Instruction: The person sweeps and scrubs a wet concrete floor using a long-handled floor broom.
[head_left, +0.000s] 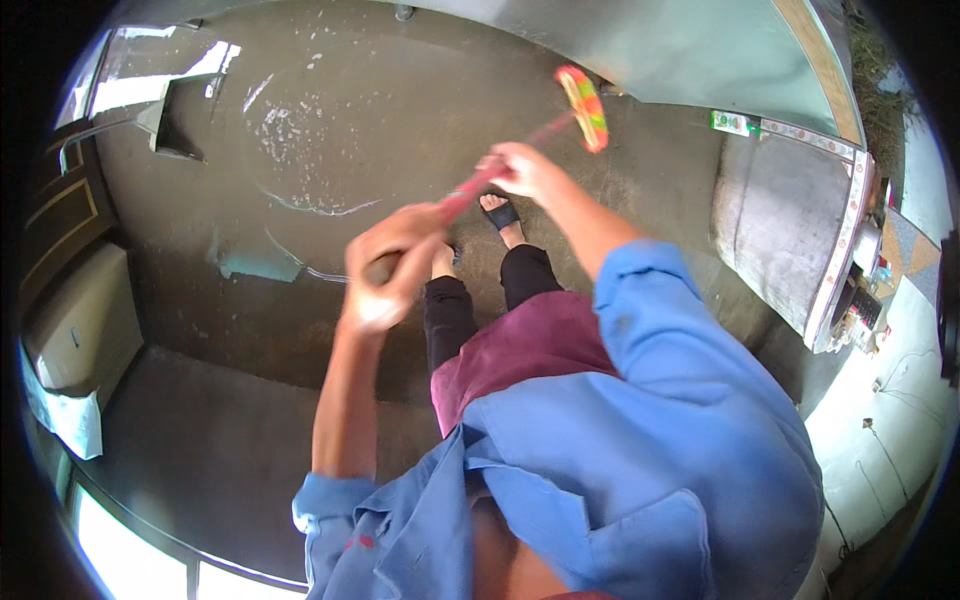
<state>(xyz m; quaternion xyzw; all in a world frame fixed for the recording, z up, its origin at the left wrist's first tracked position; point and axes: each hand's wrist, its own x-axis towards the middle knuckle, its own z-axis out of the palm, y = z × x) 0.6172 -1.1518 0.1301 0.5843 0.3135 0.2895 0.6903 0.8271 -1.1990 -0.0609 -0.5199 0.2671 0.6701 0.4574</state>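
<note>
A long-handled floor brush or broom with a red handle (469, 187) slants away from me, up and to the right. My left hand (395, 262) is closed around the thick end of the handle nearest me. Farther along, my right hand (517, 171) grips the same handle. The striped head (583, 109), in red, yellow and green, is at the far end near the pale green wall; whether it touches the floor I cannot tell. Wet-looking patches and white foam or suds (289, 142) lie on the brown floor, left of the handle. My feet in dark sandals (501, 214) stand below it.
At the upper left a dustpan (174, 120) with a long bent handle stands on the floor. A tan box-like object (86, 319) is at the left edge. To the right are a low tiled-edge counter (834, 255) and a green-and-white packet (730, 122) by the wall.
</note>
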